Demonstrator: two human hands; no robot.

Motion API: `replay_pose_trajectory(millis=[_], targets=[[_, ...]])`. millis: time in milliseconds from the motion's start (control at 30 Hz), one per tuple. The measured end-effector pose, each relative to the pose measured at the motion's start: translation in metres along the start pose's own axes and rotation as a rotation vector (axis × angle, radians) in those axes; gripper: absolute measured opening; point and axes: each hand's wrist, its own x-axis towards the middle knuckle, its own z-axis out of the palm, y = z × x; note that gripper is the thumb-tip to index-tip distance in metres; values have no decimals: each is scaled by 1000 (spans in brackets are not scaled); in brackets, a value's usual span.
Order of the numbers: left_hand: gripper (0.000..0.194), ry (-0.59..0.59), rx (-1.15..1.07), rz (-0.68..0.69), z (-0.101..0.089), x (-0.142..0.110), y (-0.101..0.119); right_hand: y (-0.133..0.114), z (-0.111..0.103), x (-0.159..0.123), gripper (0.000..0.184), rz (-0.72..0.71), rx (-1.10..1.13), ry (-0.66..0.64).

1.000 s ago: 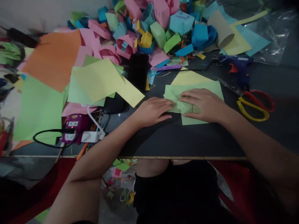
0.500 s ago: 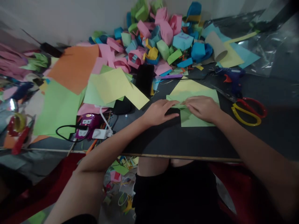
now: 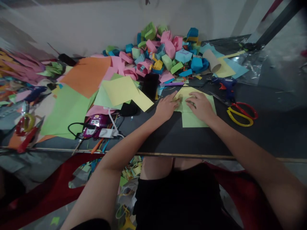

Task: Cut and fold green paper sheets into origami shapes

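A light green paper sheet lies flat on the dark table, with a folded light green piece on top of it between my hands. My left hand rests at the left side of the folded piece, fingers stretched onto it. From the right, my right hand touches the same piece, its fingers apart and slightly bent. Both hands lie over the paper rather than gripping it, and they hide part of the fold. Behind them a pale yellow sheet pokes out from under the green paper.
Red-and-yellow-handled scissors and a blue glue gun lie to the right. A black phone, loose sheets and a purple power box are at left. Folded paper pieces are heaped along the wall.
Half a second ago my fingers came together at the folded piece's raised edge; now they are spread over it, lying flatter. The camera view has tilted upward, showing more wall.
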Motion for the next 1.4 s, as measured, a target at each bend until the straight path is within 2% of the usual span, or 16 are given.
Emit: replay_pose_trajectory(millis=[100,167,267,300,400,467,600,667,800,933,1000,1100,1267,1400], targets=[[59,-89,43,60,-2,-10,4,-7,-6,-2,37,-31,-101,-59],[68,-103,67,46,-2,-15,7,-20,-12,-1,46,-29,-145,-64],[71,-140,85,7,-3,-17,10,-47,-13,0,59,-102,-149,-11],[71,-166,88,-2,-3,-16,11,-56,-10,1,61,-127,-120,-30],[73,-231,95,-20,-4,-14,11,-70,2,4,73,-104,-7,-296],[76,-243,102,-23,-3,-13,10,-68,10,8,82,-41,34,-442],[78,-212,112,-27,1,-12,7,-48,15,14,88,-27,61,-533],[77,-185,101,-31,2,-12,6,-37,15,12,91,-9,31,-531],[77,-166,72,-13,3,-12,7,-24,18,6,97,0,-49,-418],[78,-177,66,-14,0,-11,7,-24,19,9,101,53,-84,-504],[78,-182,59,-7,-2,-11,5,-29,16,8,99,52,-89,-505],[80,-175,37,22,-4,-11,0,-36,8,3,86,-3,-103,-393],[63,-134,52,41,-1,-11,-2,-32,-17,10,68,-274,-158,-264],[53,-59,29,58,3,-12,-1,-28,-26,19,49,-341,-195,-306]])
